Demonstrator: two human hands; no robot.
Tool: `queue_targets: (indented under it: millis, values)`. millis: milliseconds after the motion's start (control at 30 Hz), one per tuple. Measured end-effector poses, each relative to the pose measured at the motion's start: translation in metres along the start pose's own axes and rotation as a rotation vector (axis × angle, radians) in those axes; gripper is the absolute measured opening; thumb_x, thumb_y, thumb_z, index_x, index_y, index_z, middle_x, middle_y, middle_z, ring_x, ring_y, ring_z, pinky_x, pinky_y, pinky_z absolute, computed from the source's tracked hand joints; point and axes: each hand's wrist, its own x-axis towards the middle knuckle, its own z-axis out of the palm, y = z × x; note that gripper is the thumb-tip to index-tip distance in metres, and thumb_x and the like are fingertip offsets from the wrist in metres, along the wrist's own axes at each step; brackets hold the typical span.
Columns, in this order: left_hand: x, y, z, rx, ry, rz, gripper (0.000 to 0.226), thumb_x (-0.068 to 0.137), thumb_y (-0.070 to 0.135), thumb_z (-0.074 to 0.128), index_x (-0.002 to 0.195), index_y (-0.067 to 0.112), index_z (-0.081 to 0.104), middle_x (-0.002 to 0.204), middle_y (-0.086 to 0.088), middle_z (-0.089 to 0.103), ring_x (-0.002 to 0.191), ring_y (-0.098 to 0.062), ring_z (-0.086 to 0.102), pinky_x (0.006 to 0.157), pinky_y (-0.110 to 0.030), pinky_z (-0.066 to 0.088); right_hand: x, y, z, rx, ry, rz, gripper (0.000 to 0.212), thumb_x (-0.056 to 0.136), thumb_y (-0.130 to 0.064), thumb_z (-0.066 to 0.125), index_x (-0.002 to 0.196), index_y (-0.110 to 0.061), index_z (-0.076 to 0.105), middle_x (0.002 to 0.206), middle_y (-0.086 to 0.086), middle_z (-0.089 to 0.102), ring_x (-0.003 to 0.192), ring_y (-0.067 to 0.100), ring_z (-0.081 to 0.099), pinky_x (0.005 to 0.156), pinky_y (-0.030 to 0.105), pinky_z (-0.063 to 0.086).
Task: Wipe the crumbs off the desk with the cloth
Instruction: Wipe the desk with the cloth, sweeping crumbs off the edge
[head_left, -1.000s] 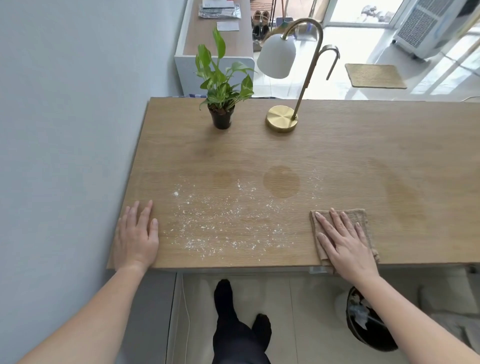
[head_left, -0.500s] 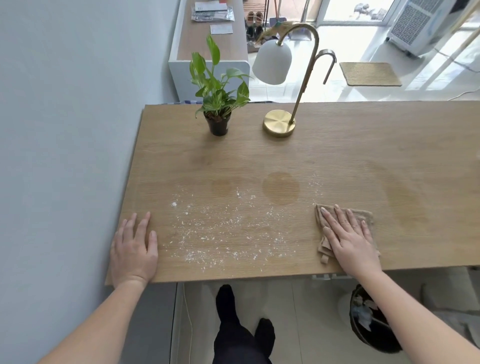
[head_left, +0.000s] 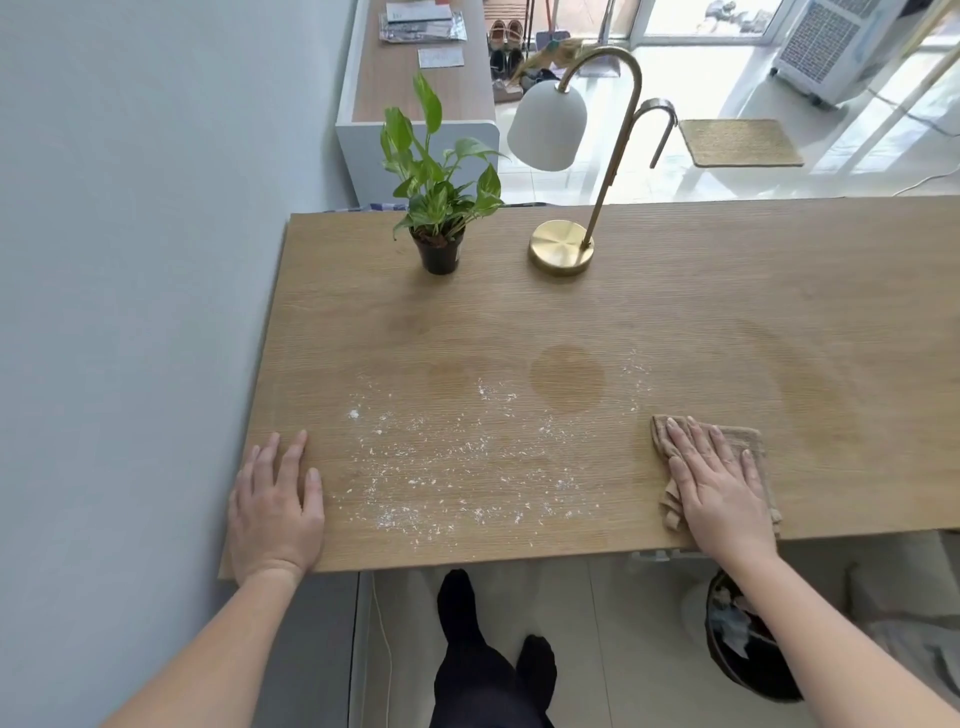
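White crumbs (head_left: 447, 467) lie scattered over the near left part of the wooden desk (head_left: 675, 322). A tan cloth (head_left: 748, 441) lies bunched near the desk's front edge, to the right of the crumbs. My right hand (head_left: 719, 488) presses flat on top of the cloth, fingers spread and pointing away from me. My left hand (head_left: 275, 504) rests flat on the desk's front left corner, fingers apart, holding nothing, just left of the crumbs.
A small potted plant (head_left: 439, 208) and a brass desk lamp (head_left: 563, 244) stand at the back of the desk. A grey wall (head_left: 130, 260) runs along the left. A dark bin (head_left: 743, 639) sits on the floor under the right front edge.
The cloth has bunched up under my right hand and shifted slightly away from the front edge. My left hand has stayed put. The view has tilted a little.
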Motion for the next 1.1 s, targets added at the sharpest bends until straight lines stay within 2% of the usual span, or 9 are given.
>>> queue_targets:
  millis: [167,333,400,500,633,833,933,1033,1100]
  values:
    - [0.002,0.001,0.002,0.008,-0.001,0.005,0.062,0.101,0.05,0.033,0.159,0.033,0.047,0.169,-0.004,0.04,0.157,-0.031,0.032,0.126,-0.052,0.027,0.067,-0.038,-0.007,0.168,0.081,0.247,0.057,0.112,-0.056,0.012,0.167,-0.044,0.007,0.176,-0.016,0.0,0.164,0.015,-0.005,0.131,0.049,-0.01]
    - [0.0,0.001,0.0,0.008,-0.001,0.011,0.062,0.101,0.05,0.033,0.159,0.033,0.047,0.169,-0.004,0.04,0.156,-0.031,0.033,0.125,-0.053,0.028,0.031,-0.031,0.002,0.04,0.007,-0.063,0.057,0.109,-0.059,0.006,0.165,-0.05,0.006,0.172,-0.026,-0.005,0.161,0.001,-0.012,0.132,0.04,-0.009]
    - [0.0,0.003,0.0,0.004,0.003,0.007,0.062,0.101,0.05,0.034,0.158,0.032,0.048,0.168,-0.004,0.04,0.156,-0.031,0.033,0.124,-0.054,0.029,0.011,-0.006,-0.007,0.009,-0.036,-0.086,0.058,0.106,-0.062,0.001,0.164,-0.053,0.004,0.172,-0.028,-0.004,0.158,-0.006,-0.015,0.131,0.035,-0.009]
    - [-0.001,0.003,-0.001,0.014,0.006,0.008,0.061,0.1,0.048,0.036,0.158,0.032,0.049,0.168,-0.005,0.042,0.155,-0.032,0.035,0.124,-0.054,0.03,0.034,0.004,-0.02,0.066,-0.001,0.075,0.057,0.109,-0.06,0.007,0.165,-0.049,0.005,0.175,-0.021,0.001,0.161,0.002,-0.007,0.132,0.042,-0.005]
    - [0.0,0.003,0.0,0.024,0.016,0.012,0.061,0.1,0.047,0.035,0.158,0.031,0.049,0.167,-0.006,0.044,0.154,-0.032,0.037,0.123,-0.053,0.031,0.098,-0.053,-0.02,0.164,0.064,0.279,0.056,0.113,-0.053,0.015,0.168,-0.042,0.008,0.177,-0.012,-0.001,0.164,0.019,-0.005,0.131,0.053,-0.009]
    - [0.001,0.001,0.001,0.018,0.013,0.013,0.061,0.101,0.048,0.034,0.158,0.033,0.048,0.168,-0.004,0.042,0.155,-0.032,0.036,0.124,-0.054,0.031,0.052,-0.039,-0.015,0.044,-0.041,-0.096,0.054,0.108,-0.063,0.004,0.162,-0.058,0.003,0.171,-0.03,-0.007,0.159,-0.002,-0.015,0.13,0.037,-0.012]
    - [0.003,0.001,0.002,0.02,0.014,0.01,0.061,0.101,0.049,0.034,0.158,0.033,0.048,0.168,-0.004,0.042,0.155,-0.031,0.036,0.124,-0.053,0.031,0.061,-0.012,-0.027,0.06,-0.019,0.0,0.057,0.107,-0.065,0.004,0.162,-0.057,0.006,0.173,-0.027,0.0,0.161,0.0,-0.008,0.132,0.04,-0.006]
    - [0.003,0.0,0.003,0.034,0.015,0.011,0.06,0.101,0.048,0.034,0.158,0.033,0.048,0.167,-0.003,0.042,0.155,-0.03,0.036,0.124,-0.052,0.031,0.107,-0.037,-0.031,0.142,0.052,0.226,0.056,0.112,-0.056,0.015,0.167,-0.047,0.011,0.177,-0.015,0.002,0.164,0.014,-0.002,0.131,0.05,-0.005]
    - [0.003,0.0,0.003,0.033,0.013,0.007,0.061,0.101,0.049,0.034,0.158,0.033,0.048,0.168,-0.003,0.042,0.155,-0.03,0.036,0.124,-0.052,0.031,0.13,-0.065,-0.029,0.151,0.047,0.249,0.056,0.112,-0.055,0.015,0.167,-0.047,0.009,0.177,-0.013,-0.001,0.164,0.018,-0.004,0.13,0.052,-0.008]
